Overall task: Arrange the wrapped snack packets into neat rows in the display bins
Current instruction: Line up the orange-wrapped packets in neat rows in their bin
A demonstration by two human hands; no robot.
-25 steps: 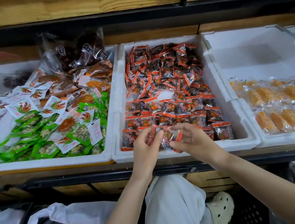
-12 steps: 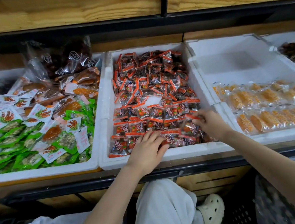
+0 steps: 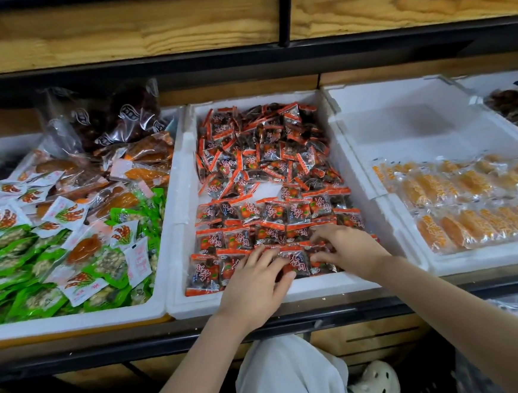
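The middle white foam bin [image 3: 184,202] holds small red-and-black snack packets. Its front half has flat rows of packets [image 3: 265,214]; the back half is a loose heap [image 3: 263,146]. My left hand [image 3: 255,283] lies flat, fingers spread, on the nearest row at the bin's front edge. My right hand [image 3: 345,248] rests beside it on the same row's right part, fingers pressing the packets down. A packet [image 3: 297,263] shows between the two hands. Neither hand lifts anything.
The left bin [image 3: 75,322] is a jumble of green, white and orange packets with dark bags behind. The right bin [image 3: 431,120] has two rows of orange packets [image 3: 475,201] in front. A wooden shelf overhangs. My knee and shoe are below.
A second ago both hands held a bunch of packets at the bin's front edge. The right hand then reached to the row's right end and has come back beside the left, both pressing flat.
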